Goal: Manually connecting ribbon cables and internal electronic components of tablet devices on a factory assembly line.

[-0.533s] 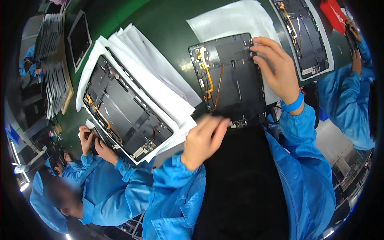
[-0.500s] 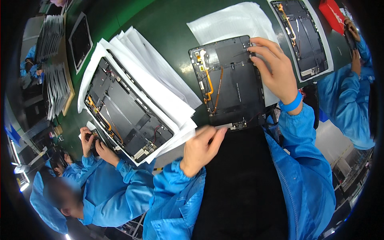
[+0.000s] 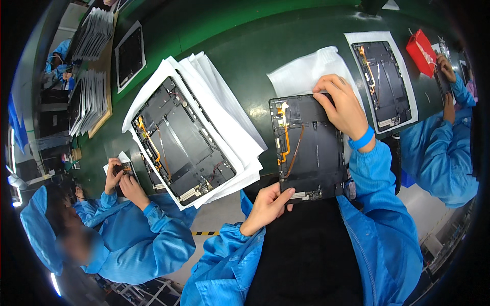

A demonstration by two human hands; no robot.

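A black tablet back housing (image 3: 319, 153), open side up, lies partly over the green bench edge close to my body. An orange flex cable (image 3: 286, 135) runs down its left side, and a thinner brown strip slants beside it. My left hand (image 3: 266, 208) grips the lower left corner, thumb on top, the other fingers mostly hidden beneath. At the top right corner my right hand (image 3: 343, 109) has its bent fingers and thumb closed on the edge; a blue band (image 3: 362, 137) circles that wrist. White sheets (image 3: 311, 69) lie behind the housing.
To the left, another housing (image 3: 178, 143) rests on stacked white sheets (image 3: 224, 102). A further housing (image 3: 380, 81) lies on white sheeting at right, near a red box (image 3: 422, 53). Co-workers in blue work on both sides; the left one's hands (image 3: 125, 183) hold a small part.
My left hand, blurred and off the corner earlier, now grips the housing's lower left corner. My right hand's fingers have bent more at the top edge. The whole view has shifted.
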